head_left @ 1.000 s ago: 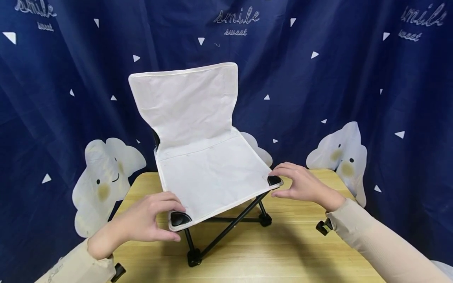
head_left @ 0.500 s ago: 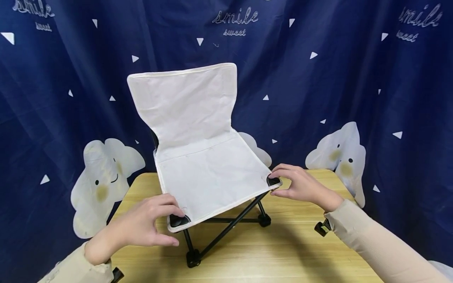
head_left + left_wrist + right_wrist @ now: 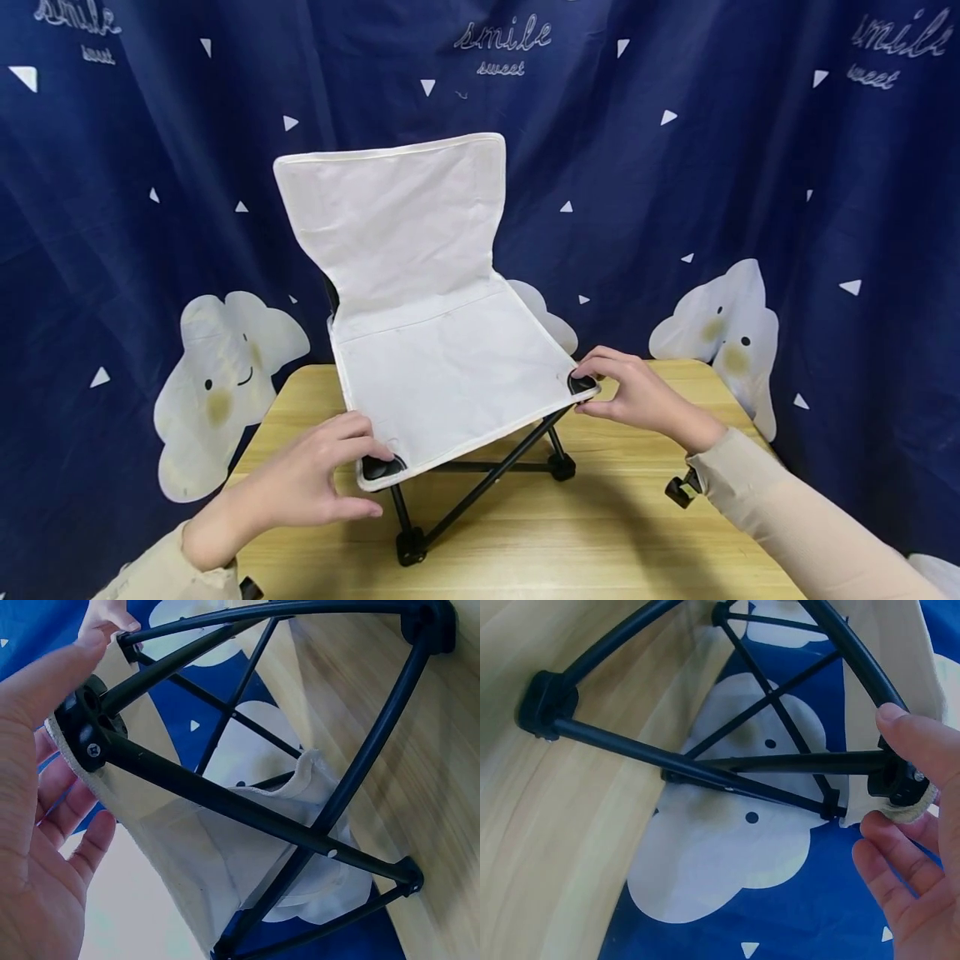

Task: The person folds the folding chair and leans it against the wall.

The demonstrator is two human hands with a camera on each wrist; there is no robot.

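Both hands are set at the front corners of a small folding chair [image 3: 420, 333]. The near left corner of the seat is pinched by the left hand [image 3: 300, 483], fingers on top of the black corner cap [image 3: 380, 467] and thumb curled beneath the cloth edge. The near right corner is pinched the same way by the right hand [image 3: 637, 392], fingers over its black cap [image 3: 580, 384], thumb below.

The chair is stood unfolded on a light wooden table [image 3: 600, 533], its back turned to a navy curtain [image 3: 750, 167] printed with white clouds and triangles. Seat and backrest are made of cream cloth, pulled fairly flat and edged with a sewn hem. Underneath, a frame of thin black crossed tubes [image 3: 247, 817] is seen, ending in black plastic feet [image 3: 411, 546] that rest on the tabletop.
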